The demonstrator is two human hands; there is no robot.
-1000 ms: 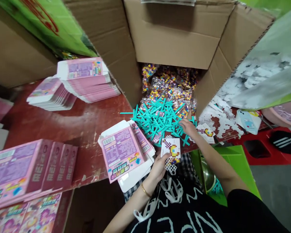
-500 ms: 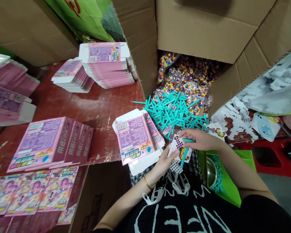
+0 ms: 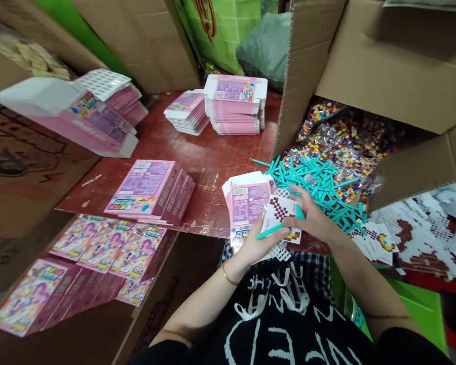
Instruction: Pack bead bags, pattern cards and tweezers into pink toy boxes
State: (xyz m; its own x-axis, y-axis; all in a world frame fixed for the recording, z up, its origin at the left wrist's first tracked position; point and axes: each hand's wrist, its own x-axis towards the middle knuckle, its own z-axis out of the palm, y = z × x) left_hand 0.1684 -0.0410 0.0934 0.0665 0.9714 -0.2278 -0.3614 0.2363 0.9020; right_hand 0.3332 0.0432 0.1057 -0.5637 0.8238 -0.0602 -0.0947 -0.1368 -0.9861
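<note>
My left hand [image 3: 255, 239] is closed on a white pattern card [image 3: 277, 208] with a purple pixel design, its thumb pressing a teal stick [image 3: 269, 232] across the card's lower part. At the card's right edge, my right hand [image 3: 312, 215] is closed around a second teal stick [image 3: 299, 212], its fingertips touching the card. Parts of white grid sheets [image 3: 280, 252] show behind the cards. Just left of my hands, flat pink boxes [image 3: 247, 203] lie at the table edge. Beyond my right hand spreads a heap of teal sticks [image 3: 327, 187].
A large carton [image 3: 387, 66] holds bags of coloured beads [image 3: 342, 147]. Stacks of pink boxes [image 3: 233, 109] stand at the back of the red table [image 3: 155, 142]; filled-out boxes [image 3: 148, 187] stand at left, more below. More pattern cards [image 3: 376, 241] and a green bin [image 3: 418, 304] are at right.
The view has turned left, so everything sits further right. My left thumb now presses a teal stick level across the card, and the cards are over the pink boxes' edge.
</note>
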